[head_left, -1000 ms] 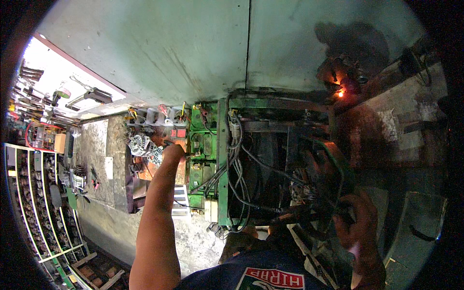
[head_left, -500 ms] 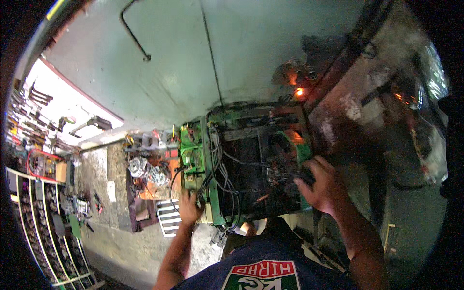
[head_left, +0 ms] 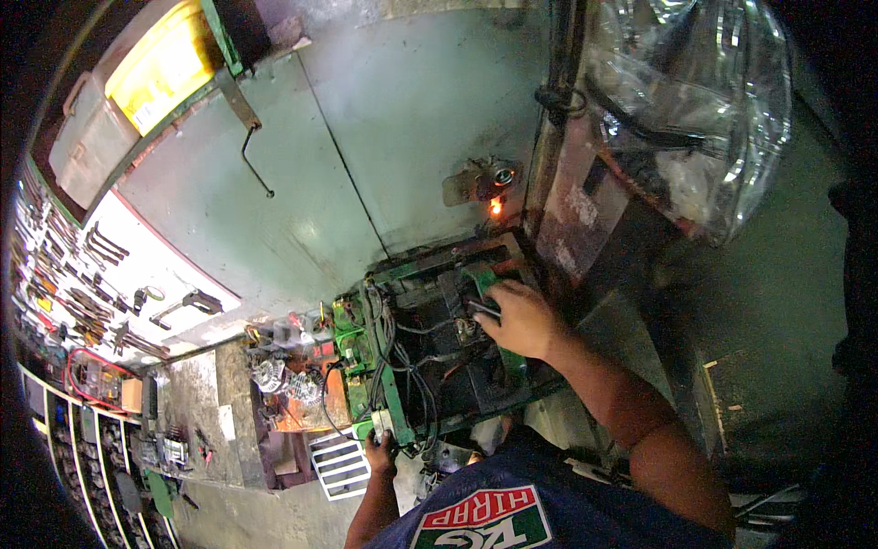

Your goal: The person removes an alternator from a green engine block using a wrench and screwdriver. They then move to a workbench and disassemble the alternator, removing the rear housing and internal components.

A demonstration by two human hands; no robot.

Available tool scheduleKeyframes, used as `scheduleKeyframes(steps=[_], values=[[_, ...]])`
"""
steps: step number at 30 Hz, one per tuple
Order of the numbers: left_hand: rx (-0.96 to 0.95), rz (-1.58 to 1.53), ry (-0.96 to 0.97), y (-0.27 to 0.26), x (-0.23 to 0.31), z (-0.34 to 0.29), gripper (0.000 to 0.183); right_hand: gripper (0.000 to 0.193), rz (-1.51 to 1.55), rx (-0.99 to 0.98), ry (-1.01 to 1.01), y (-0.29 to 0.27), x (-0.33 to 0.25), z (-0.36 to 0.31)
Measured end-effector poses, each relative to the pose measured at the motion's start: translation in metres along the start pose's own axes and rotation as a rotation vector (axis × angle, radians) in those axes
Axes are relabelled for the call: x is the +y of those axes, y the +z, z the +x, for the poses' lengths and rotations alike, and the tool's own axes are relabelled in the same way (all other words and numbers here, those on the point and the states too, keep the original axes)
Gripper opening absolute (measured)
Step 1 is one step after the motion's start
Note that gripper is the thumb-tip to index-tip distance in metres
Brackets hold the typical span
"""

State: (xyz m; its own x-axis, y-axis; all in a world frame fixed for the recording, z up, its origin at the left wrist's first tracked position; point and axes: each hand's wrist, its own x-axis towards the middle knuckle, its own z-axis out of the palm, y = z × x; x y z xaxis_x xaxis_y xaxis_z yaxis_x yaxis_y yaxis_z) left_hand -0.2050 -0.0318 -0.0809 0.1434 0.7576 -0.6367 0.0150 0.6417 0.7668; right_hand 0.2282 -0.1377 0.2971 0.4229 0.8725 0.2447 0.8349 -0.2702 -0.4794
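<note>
A green metal frame (head_left: 391, 389) with a dark, grimy interior sits in front of me. Black cables (head_left: 422, 393) loop down along its left side. At its lower left corner my left hand (head_left: 380, 452) is closed on the frame, just below a pale block (head_left: 381, 423); some of its fingers are hidden. My right hand (head_left: 519, 320) reaches over the frame's right part, closed around a short black handle-like piece (head_left: 485, 309). What that piece belongs to cannot be made out. Beneath that hand lie small metal parts (head_left: 470, 331).
Behind the frame rises a grey-green panel (head_left: 311, 174) with a glowing orange spot (head_left: 496, 207). Left are a workbench (head_left: 197, 403), a silver engine-like part (head_left: 302, 387), a white slatted rack (head_left: 340, 467) and wall-hung tools (head_left: 87, 311). Clear plastic sheeting (head_left: 704, 137) hangs far right.
My view has shifted. My right hand, with the black piece, has moved inward and away from me over the frame. My left hand has slid down to the frame's near left corner.
</note>
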Motion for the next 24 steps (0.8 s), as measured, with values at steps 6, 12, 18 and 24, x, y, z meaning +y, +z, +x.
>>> scheduleKeyframes(steps=[6,12,18,24], values=[[-0.092,0.049,0.025,-0.009,0.012,0.013,0.067,0.038,0.077,0.113,-0.064,0.006,0.005,-0.004],[-0.019,0.044,-0.024,-0.014,0.007,0.023,0.063,0.039,0.047,0.112,-0.072,0.007,0.006,-0.006],[-0.259,0.145,0.009,-0.020,0.012,0.034,0.094,0.040,0.067,0.130,-0.072,0.009,0.005,-0.004],[-0.198,0.143,-0.153,-0.020,0.024,0.037,0.087,0.043,0.341,0.061,-0.027,0.014,0.032,-0.005]])
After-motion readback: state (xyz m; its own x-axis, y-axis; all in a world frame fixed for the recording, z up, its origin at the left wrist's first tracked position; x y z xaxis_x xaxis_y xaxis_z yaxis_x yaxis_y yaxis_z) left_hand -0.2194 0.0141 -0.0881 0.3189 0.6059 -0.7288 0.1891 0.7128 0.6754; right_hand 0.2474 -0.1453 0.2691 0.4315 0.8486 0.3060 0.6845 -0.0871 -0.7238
